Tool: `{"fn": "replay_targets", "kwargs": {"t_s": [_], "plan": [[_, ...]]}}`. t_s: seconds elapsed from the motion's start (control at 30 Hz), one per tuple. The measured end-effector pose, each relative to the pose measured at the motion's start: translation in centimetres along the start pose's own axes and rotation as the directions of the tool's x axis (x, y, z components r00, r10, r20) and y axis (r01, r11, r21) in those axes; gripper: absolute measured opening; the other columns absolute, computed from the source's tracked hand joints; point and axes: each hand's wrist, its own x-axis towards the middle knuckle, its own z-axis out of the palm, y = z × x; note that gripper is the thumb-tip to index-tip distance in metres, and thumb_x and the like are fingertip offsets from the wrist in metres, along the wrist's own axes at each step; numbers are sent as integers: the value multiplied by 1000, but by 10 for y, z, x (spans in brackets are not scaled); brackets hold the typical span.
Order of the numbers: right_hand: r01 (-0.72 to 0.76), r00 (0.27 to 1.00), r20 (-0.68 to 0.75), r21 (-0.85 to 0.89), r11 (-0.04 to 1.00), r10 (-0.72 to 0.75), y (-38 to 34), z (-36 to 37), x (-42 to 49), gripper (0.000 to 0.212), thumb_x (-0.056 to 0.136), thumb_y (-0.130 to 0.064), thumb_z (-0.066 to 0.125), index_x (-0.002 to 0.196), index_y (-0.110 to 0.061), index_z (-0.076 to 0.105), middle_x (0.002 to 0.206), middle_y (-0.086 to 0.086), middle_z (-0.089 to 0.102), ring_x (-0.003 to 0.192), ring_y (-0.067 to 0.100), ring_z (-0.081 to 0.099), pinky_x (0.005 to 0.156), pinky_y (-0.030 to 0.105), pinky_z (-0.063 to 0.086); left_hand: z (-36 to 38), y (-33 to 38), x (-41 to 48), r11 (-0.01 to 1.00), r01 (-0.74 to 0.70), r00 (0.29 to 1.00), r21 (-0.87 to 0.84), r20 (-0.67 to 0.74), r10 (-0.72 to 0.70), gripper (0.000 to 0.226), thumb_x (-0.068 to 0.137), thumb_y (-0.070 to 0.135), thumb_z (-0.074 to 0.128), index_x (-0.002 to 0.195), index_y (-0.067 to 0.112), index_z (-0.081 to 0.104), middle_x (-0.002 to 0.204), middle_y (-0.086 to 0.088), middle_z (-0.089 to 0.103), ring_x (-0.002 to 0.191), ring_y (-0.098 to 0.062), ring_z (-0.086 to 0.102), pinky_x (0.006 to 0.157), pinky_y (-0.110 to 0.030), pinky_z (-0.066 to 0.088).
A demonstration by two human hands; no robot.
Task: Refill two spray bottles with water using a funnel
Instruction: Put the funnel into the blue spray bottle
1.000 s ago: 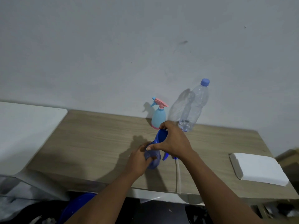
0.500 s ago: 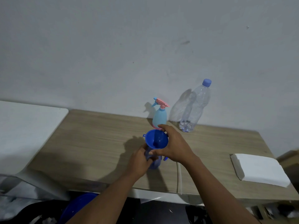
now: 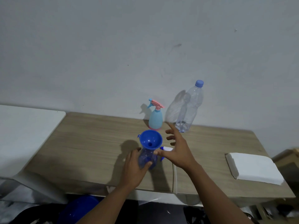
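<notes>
Spray bottle of see-through blue stands upright near the middle of the table's front edge, with the left hand curled round its body. A blue funnel sits in its neck. Near the back edge stands a pale blue sprayer with a pink trigger. The right hand hovers just beside the funnel, fingers spread, holding nothing. A white-and-blue spray head lies partly hidden behind it. A clear water bottle stands at the back edge, and a white folded pad lies near the right edge.
</notes>
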Motion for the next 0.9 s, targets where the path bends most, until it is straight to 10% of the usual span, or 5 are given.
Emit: {"fn": "replay_targets", "kwargs": {"t_s": [0.1, 0.33, 0.5, 0.67, 0.9], "plan": [[-60, 991, -110, 135, 989, 75, 28, -10, -16, 98, 66, -60, 76, 150, -40, 30, 127, -12, 53, 108, 6, 59, 84, 27, 55, 20, -4, -35, 1000, -4, 996, 9, -84, 5, 40, 76, 36, 80, 102, 32, 49, 99, 19, 49, 92, -1, 52, 74, -17, 44], [-222, 929, -272, 127, 967, 249, 85, -58, -16, 56, 92, -38, 66, 143, -21, 47, 124, 3, 60, 98, 3, 61, 71, 12, 49, 86, 44, -42, 1000, 15, 976, 7, 219, -16, 40, 78, 53, 69, 109, 35, 52, 104, 15, 57, 90, 2, 58, 82, -29, 53], [-204, 897, -370, 136, 970, 240, 92, -118, 45, 42, 96, -29, 63, 134, -12, 55, 119, 8, 64, 92, 18, 64, 71, 11, 46, 125, 137, 50, 986, 1, 997, -169, 76, 12, 38, 84, 34, 72, 114, 23, 54, 102, 9, 62, 87, -4, 60, 81, -30, 52], [-177, 923, -313, 170, 969, 224, 77, -159, 111, 45, 99, -37, 54, 140, -18, 51, 127, 3, 62, 108, 21, 63, 99, 45, 52, 127, 201, 147, 981, 24, 998, -191, -57, -36, 59, 86, 28, 72, 137, 18, 43, 128, -3, 56, 114, -19, 56, 96, -32, 48], [-126, 976, -147, 228, 965, 163, 51, -181, 142, 37, 104, -28, 46, 138, -16, 54, 134, -2, 61, 121, 14, 58, 108, 43, 46, 124, 223, 217, 980, 62, 995, -190, 92, -45, 98, 80, 24, 80, 155, 22, 17, 152, -3, 41, 135, -22, 45, 112, -41, 39]]}}
